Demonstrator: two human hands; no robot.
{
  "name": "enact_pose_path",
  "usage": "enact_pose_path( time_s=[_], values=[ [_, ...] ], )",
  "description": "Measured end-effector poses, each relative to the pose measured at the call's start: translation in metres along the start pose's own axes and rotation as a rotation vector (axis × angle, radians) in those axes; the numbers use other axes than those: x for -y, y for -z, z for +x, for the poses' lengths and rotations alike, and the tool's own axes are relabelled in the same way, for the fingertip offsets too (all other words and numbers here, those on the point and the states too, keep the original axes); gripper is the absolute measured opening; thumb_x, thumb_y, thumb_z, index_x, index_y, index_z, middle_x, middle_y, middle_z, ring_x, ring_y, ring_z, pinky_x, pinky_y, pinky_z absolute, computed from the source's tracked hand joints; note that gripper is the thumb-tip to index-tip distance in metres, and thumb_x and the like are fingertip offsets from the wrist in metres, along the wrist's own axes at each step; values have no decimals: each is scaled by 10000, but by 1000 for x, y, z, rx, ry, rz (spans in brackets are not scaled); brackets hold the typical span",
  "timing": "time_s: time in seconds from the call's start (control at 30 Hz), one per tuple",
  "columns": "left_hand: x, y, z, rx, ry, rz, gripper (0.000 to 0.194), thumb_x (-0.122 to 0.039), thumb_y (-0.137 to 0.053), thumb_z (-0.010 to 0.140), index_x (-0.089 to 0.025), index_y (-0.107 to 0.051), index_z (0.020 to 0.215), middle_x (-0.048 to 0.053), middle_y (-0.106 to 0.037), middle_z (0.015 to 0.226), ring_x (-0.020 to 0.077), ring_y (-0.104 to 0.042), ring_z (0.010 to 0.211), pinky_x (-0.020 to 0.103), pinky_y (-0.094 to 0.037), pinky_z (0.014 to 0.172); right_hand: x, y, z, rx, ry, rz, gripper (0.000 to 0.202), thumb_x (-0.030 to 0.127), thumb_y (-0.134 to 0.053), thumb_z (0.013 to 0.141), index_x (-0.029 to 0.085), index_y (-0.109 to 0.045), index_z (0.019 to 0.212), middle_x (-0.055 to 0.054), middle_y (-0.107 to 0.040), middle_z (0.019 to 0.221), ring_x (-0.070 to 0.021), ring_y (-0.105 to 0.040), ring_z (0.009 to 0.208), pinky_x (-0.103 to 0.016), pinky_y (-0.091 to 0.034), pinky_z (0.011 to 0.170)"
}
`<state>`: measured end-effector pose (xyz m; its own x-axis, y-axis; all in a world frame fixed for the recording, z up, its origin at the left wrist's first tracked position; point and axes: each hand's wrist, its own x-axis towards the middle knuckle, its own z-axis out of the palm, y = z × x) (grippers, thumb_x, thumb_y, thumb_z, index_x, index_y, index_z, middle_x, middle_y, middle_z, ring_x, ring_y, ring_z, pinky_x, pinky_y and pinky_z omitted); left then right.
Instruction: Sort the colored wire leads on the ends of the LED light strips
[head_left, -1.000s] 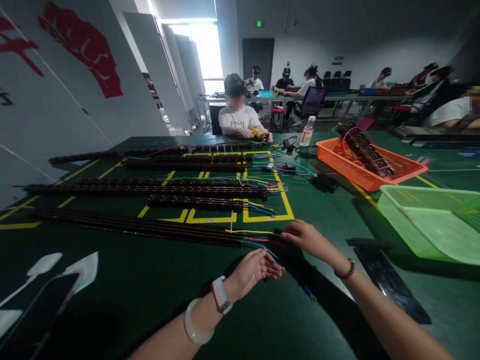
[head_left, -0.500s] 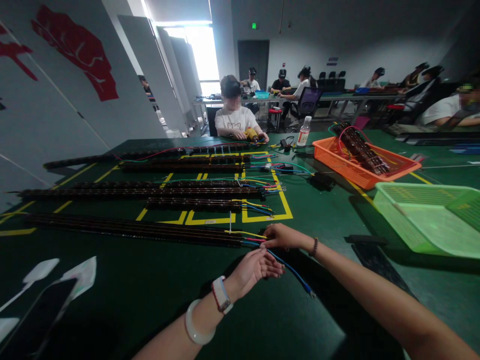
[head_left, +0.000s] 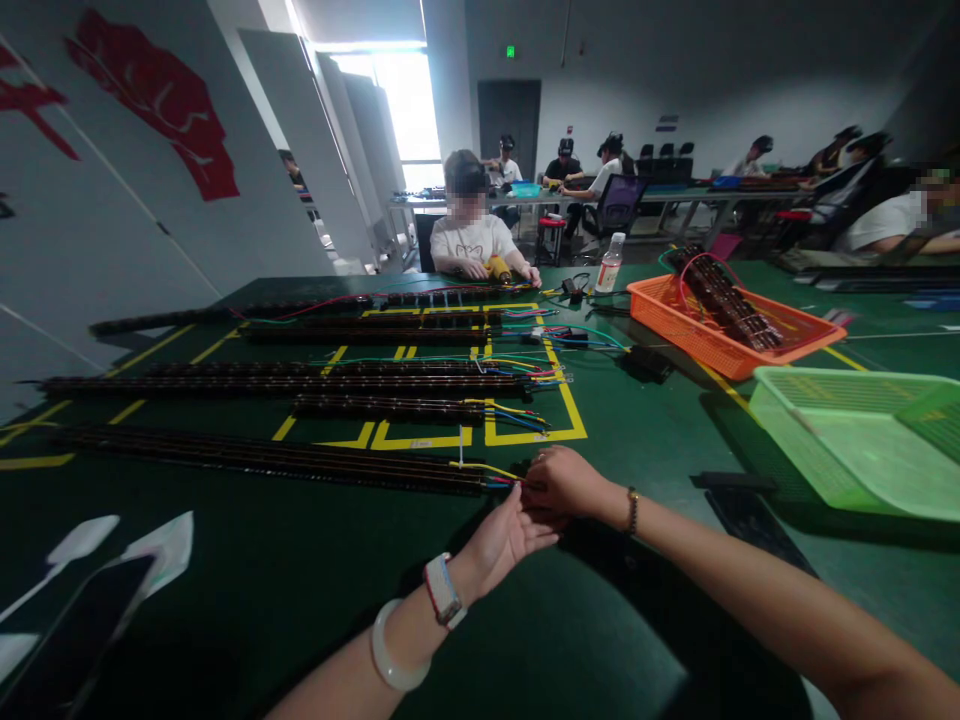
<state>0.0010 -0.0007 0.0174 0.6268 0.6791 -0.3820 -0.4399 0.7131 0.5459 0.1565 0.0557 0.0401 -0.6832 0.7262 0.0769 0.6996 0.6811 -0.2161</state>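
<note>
A long dark strip assembly (head_left: 300, 463) lies across the near part of the table, with yellow, red and blue wires (head_left: 499, 482) coming out of its right end. My left hand (head_left: 501, 540) is turned palm up below the wires; its thumb and forefinger appear to pinch them, with the other fingers stretched out. From the right, my right hand (head_left: 562, 485) closes over the same wires, knuckles up, its fingertips partly hidden. The two hands touch, and they cover the wire ends. A white zip tie (head_left: 461, 445) stands up near the strip's right end.
More wired strips (head_left: 300, 385) lie beyond, over yellow tape markings. At right are a green basket (head_left: 840, 440) and an orange basket (head_left: 652, 315) holding strips. A bottle (head_left: 610, 265) stands at the back. A co-worker (head_left: 471, 240) sits opposite with a yellow tool. A phone (head_left: 82, 630) lies at left.
The blue wire with a metal end that stretched out to the right of my hands no longer shows. My right hand has closed in over the wires, nearer my left hand.
</note>
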Motion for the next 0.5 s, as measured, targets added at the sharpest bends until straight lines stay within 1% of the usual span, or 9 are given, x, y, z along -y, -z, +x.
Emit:
enact_pose_path(
  time_s=[0.07,0.2,0.3,0.4,0.5],
  values=[
    [2,-2,0,-20,-47,-41,450,-471,-394,901,-89,-588,1039,172,-633,1099,233,-586,1054,413,-350,1014,8,2,-1,-17,34,-126,227,256,-540,839,152,-623,654,-37,-612,664,-131,-460,637,-275,-273,608],
    [5,-5,-1,-69,-135,-76,326,-400,-446,899,-134,-609,994,124,-644,1075,213,-577,1050,400,-370,1000,20,4,-5,23,73,-294,87,190,-557,832,155,-614,775,-49,-620,752,-166,-487,709,-299,-283,625],
    [7,-6,-1,-148,-202,-100,230,-339,-495,886,-153,-608,962,97,-653,1035,197,-586,1017,380,-402,967,28,2,-9,29,100,-368,72,157,-535,848,149,-606,856,-63,-615,781,-183,-490,745,-309,-301,641],
    [8,-6,-3,-251,-234,-117,154,-286,-530,872,-155,-606,900,74,-660,961,173,-604,943,337,-440,911,35,-3,-11,-19,127,-416,122,138,-496,871,129,-610,913,-76,-613,778,-189,-488,742,-321,-321,656],
    [8,-4,-3,-322,-233,-129,105,-231,-529,873,-153,-599,890,58,-655,938,147,-607,901,298,-458,875,42,-7,-12,-89,142,-446,151,109,-482,868,110,-627,912,-83,-614,768,-195,-491,733,-332,-344,666]
  ],
)
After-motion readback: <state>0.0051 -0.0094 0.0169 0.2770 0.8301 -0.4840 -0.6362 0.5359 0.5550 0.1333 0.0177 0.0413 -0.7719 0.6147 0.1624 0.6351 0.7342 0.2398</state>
